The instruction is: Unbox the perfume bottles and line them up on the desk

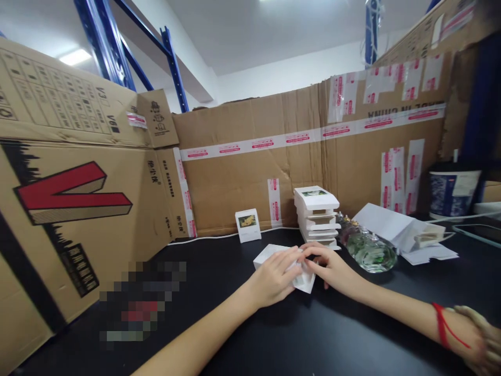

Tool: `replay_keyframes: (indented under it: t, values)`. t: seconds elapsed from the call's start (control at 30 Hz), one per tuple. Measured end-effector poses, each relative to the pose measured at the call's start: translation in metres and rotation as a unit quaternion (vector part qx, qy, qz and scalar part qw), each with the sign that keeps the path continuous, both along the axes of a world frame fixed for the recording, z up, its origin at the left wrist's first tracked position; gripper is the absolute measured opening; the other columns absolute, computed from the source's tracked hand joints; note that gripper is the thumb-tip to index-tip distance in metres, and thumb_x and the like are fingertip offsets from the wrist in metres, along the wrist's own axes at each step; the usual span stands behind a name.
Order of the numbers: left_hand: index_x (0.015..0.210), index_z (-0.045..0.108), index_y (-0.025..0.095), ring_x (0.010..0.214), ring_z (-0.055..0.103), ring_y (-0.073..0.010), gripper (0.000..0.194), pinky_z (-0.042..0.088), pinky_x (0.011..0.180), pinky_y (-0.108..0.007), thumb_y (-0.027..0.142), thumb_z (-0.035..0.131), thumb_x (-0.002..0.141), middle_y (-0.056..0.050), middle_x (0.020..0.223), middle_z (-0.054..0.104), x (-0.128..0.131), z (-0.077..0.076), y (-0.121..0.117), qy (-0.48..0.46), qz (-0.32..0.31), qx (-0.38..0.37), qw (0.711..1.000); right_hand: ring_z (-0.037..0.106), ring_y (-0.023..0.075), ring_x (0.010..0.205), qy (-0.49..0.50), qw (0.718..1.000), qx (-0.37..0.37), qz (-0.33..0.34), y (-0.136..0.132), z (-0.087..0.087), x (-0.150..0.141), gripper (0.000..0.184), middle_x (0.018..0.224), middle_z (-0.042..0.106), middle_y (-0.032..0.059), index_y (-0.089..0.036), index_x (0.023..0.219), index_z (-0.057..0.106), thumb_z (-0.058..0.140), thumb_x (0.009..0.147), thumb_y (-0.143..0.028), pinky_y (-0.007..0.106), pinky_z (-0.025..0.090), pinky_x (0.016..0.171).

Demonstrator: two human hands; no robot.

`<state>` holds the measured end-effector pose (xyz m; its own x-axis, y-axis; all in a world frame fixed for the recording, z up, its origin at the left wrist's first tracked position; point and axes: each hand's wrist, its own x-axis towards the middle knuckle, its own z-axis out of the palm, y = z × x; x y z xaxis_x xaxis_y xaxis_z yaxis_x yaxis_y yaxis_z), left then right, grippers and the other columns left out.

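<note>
A white cardboard box (267, 253) lies on the black tabletop between my two hands. My left hand (274, 278) is over its near side, fingers bent against the card. From the right, my right hand (327, 265) grips the box's right part, thumb and fingertips curled at its edge. My fingers cover much of the box, and what is inside it cannot be made out. Just behind my hands rises a stack of white boxes (316, 214), the top one with a green picture. To the right stand several glass bottles (370, 251), the nearest one greenish.
A small white box (248, 225) with a yellow picture stands at the back. White folded card (391, 230) lies right of the bottles, near a blue patterned cup (453, 190) and a phone (479, 231). Cardboard walls (235, 183) enclose the back and left. A blurred patch (141, 308) covers the left tabletop.
</note>
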<state>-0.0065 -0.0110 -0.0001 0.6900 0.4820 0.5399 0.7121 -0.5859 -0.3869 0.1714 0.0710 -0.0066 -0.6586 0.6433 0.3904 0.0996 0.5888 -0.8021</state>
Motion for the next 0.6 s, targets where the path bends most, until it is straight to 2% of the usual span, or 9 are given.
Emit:
replay_keyframes:
  t: [0.07, 0.17, 0.37, 0.5, 0.6]
  values:
    - [0.090, 0.055, 0.015, 0.125, 0.039, -0.0223, 0.014, 0.042, 0.095, -0.034, 0.014, 0.042, 0.084, -0.014, 0.123, 0.053, -0.0003, 0.0000, -0.0007, 0.035, -0.016, 0.018, 0.999, 0.053, 0.0094, 0.061, -0.007, 0.996, 0.082, -0.022, 0.0011, -0.0005, 0.0026, 0.021, 0.106, 0.053, 0.0068, -0.019, 0.079, 0.063, 0.047, 0.080, -0.034, 0.024, 0.050, 0.049]
    - [0.083, 0.055, 0.017, 0.121, 0.043, -0.0217, 0.013, 0.042, 0.093, -0.034, 0.014, 0.042, 0.085, -0.012, 0.120, 0.055, -0.0003, -0.0011, -0.0011, 0.068, -0.021, 0.028, 0.997, 0.054, 0.0082, 0.059, -0.050, 0.981, 0.175, -0.063, 0.0004, 0.0005, 0.0065, 0.019, 0.113, 0.054, 0.0044, -0.023, 0.078, 0.065, 0.047, 0.080, -0.029, 0.028, 0.049, 0.063]
    - [0.087, 0.052, 0.016, 0.112, 0.049, -0.0239, 0.008, 0.045, 0.088, -0.035, 0.019, 0.048, 0.081, -0.014, 0.117, 0.055, 0.0010, -0.0011, -0.0006, 0.061, 0.011, 0.007, 0.998, 0.051, 0.0044, 0.049, -0.093, 0.956, 0.256, -0.111, -0.0049, 0.0054, 0.0100, 0.021, 0.113, 0.054, 0.0033, -0.024, 0.080, 0.064, 0.044, 0.081, -0.028, 0.024, 0.044, 0.055]
    - [0.094, 0.047, 0.017, 0.109, 0.051, -0.0236, 0.015, 0.046, 0.085, -0.035, 0.019, 0.049, 0.079, -0.014, 0.113, 0.056, 0.0027, 0.0014, -0.0026, 0.019, 0.028, 0.000, 0.999, 0.045, 0.0016, 0.042, -0.113, 0.942, 0.294, -0.118, -0.0035, 0.0080, 0.0106, 0.019, 0.111, 0.055, 0.0022, -0.024, 0.080, 0.065, 0.045, 0.079, -0.027, 0.023, 0.040, 0.052]
    - [0.100, 0.043, 0.018, 0.107, 0.052, -0.0247, 0.026, 0.046, 0.085, -0.037, 0.022, 0.053, 0.076, -0.014, 0.114, 0.055, 0.0031, 0.0016, -0.0035, -0.017, 0.032, -0.001, 0.999, 0.042, 0.0008, 0.041, -0.111, 0.942, 0.298, -0.104, -0.0012, 0.0086, 0.0112, 0.018, 0.111, 0.055, 0.0020, -0.024, 0.081, 0.064, 0.047, 0.077, -0.025, 0.021, 0.039, 0.050]
